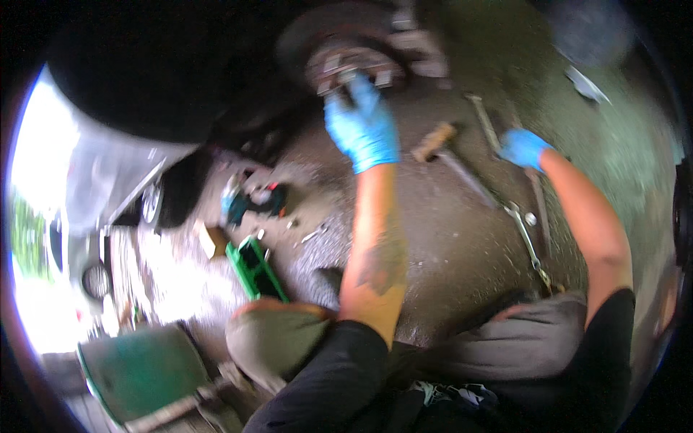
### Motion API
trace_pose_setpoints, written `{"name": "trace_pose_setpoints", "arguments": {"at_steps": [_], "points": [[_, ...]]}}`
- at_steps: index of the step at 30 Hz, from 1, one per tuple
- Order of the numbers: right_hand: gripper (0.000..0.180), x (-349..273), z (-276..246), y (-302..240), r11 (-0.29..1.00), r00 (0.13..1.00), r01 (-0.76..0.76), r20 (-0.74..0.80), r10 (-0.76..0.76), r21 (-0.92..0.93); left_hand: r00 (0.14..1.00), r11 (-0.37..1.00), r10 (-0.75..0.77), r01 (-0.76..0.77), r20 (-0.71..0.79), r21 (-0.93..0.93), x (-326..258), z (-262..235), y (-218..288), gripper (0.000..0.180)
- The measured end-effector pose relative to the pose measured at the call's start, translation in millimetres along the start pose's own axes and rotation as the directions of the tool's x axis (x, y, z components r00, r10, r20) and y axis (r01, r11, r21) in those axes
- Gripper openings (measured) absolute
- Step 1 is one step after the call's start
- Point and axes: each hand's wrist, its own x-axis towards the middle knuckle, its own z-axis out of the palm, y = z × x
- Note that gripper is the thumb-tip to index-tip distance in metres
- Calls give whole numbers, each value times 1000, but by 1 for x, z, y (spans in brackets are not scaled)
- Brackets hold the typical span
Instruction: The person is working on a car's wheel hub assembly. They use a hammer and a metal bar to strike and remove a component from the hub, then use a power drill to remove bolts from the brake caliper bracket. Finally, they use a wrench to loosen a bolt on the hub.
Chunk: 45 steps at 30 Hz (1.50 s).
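My left hand (367, 133), in a blue glove, reaches up to the wheel hub (323, 71) under the dark vehicle body. Its fingers are bent at the hub's middle, closed around something too blurred to name. My right hand (525, 149), also gloved in blue, is low over the tools on the floor at the right. Beneath it runs a long rusty bar (541, 209), and a wrench (482, 119) lies against its left side. Motion smears its fingers, so their grip is unclear. Between the hands lies a hammer (462, 169) with a blocky head.
A combination wrench (525, 238) lies near my right knee. To the left are a teal and black power tool (249, 202), a green open tray (254, 267) and a small cardboard box (211, 239). A green seat (144, 372) stands lower left. Parked cars (108, 180) show beyond.
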Motion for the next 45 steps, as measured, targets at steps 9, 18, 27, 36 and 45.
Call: {"name": "trace_pose_setpoints", "arguments": {"at_steps": [9,18,27,36,45], "points": [[32,6,-14,-72,998,989,28,146,-35,49,988,970,-113,133,-106,201,7,-17,-2,32],[59,70,-36,-268,802,822,560,265,-505,-208,948,985,-172,164,-267,-53,5,6,13,22],[42,101,121,-515,820,808,564,-141,-572,-94,720,583,-674,656,166,-480,25,-38,9,30],[18,124,93,-454,828,822,533,124,-555,174,378,318,-608,922,699,-223,56,-48,-33,43],[27,-36,-207,-212,983,964,91,233,-127,160,343,-15,-600,898,723,-439,36,-40,-3,24]]}}
